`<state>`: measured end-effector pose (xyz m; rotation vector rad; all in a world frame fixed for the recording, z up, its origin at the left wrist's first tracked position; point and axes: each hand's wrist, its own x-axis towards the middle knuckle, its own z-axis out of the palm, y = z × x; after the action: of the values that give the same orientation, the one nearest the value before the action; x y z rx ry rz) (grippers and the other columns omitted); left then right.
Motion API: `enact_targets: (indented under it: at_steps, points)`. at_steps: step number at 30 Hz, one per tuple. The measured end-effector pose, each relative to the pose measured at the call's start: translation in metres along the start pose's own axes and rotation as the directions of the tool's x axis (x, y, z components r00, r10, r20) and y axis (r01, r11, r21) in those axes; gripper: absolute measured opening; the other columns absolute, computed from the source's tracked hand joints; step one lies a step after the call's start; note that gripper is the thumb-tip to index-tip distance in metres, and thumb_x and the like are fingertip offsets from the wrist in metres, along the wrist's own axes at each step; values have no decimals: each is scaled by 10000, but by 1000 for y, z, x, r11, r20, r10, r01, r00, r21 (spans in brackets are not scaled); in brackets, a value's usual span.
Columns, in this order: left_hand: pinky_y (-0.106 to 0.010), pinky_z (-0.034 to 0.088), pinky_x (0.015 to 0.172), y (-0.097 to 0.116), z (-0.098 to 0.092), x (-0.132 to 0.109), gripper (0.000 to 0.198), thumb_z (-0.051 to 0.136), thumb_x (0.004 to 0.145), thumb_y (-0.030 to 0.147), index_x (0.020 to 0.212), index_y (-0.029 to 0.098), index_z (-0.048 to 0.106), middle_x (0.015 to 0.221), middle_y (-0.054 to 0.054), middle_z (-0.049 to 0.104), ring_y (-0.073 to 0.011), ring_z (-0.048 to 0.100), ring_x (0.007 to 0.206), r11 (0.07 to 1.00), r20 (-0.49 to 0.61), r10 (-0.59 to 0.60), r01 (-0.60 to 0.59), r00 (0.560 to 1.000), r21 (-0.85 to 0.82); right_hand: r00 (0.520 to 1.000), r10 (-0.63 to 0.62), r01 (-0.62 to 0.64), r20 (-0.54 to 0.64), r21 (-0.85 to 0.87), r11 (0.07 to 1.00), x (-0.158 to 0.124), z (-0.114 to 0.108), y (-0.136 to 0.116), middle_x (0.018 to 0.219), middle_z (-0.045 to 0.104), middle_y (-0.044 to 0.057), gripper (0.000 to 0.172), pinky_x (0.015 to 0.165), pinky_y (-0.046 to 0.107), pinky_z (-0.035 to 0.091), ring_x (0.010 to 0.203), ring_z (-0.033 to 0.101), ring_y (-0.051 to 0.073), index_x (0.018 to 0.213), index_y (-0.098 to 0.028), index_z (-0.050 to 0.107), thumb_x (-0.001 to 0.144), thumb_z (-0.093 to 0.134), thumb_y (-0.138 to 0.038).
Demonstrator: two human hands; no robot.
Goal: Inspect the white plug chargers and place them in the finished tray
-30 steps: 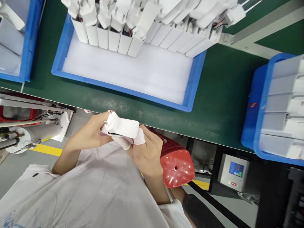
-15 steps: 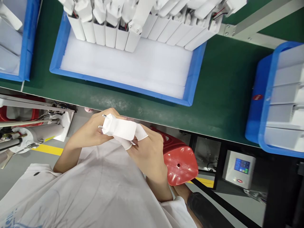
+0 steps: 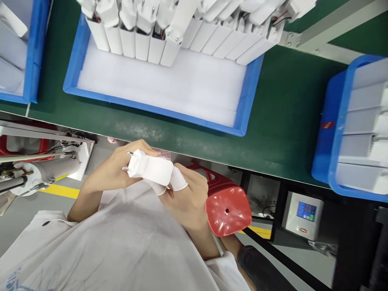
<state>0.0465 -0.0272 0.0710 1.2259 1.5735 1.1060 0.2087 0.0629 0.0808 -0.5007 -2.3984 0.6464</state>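
Observation:
A white plug adapter with two metal pins pointing left is held between both hands just below the table's near edge. My left hand wraps around its pin end from the left. My right hand, with white finger cots on two fingertips, grips its other end from the right. Both hands are closed on it, close to my white-clad body.
A blue tray with white foam lining stands on the green table, with a row of white adapters at its far side. More blue trays sit at left and right. A red stool and a small display unit are below the table.
The adapter has been turned and closed up in my hands, its pins now pointing left and a little lower. Hands stay in about the same place.

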Motion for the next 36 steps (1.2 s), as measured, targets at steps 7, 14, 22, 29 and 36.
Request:
enact_targets:
  at_steps: [7, 14, 22, 29, 36]
  points:
    - [-330, 512, 773, -6, 2, 1, 221, 644, 836, 156, 1047, 215, 619, 992, -43, 686, -219, 670, 913, 997, 25, 70, -71, 997, 15, 954, 178, -165, 242, -70, 984, -1, -7, 2, 530, 419, -44, 199, 459, 268, 224, 449, 308, 109, 694, -207, 500, 882, 547, -162]
    - [-321, 504, 778, -12, 5, 6, 181, 632, 804, 107, 948, 203, 578, 993, -36, 659, -226, 650, 964, 999, 8, -10, 10, 1000, 38, 901, 314, -312, 300, -55, 949, 3, -5, 2, 551, 397, -69, 181, 473, 235, 251, 453, 312, 102, 747, -214, 466, 883, 581, -184]
    - [-304, 499, 742, 2, -2, 6, 216, 616, 846, 127, 1038, 220, 587, 1043, -31, 666, -208, 665, 962, 1000, 19, 6, -6, 1000, -2, 954, 148, -142, 262, -42, 989, 3, -6, 7, 599, 426, -36, 177, 490, 258, 213, 497, 333, 103, 715, -194, 496, 879, 541, -143]
    - [-277, 482, 740, -4, 0, 6, 253, 625, 824, 88, 1042, 211, 591, 1039, -14, 658, -183, 663, 942, 1000, 21, -8, 9, 1000, -20, 964, 165, -165, 208, -20, 986, -3, 0, 8, 596, 368, -54, 255, 486, 247, 209, 499, 290, 90, 683, -200, 440, 912, 549, -174]
    - [-270, 480, 713, -1, -3, 8, 248, 638, 819, 99, 1036, 211, 597, 1058, -22, 649, -187, 653, 942, 999, 14, -44, 44, 999, -20, 960, 171, -167, 220, -34, 985, 0, -2, 6, 588, 343, -57, 272, 484, 254, 202, 504, 272, 91, 664, -203, 422, 907, 539, -170]
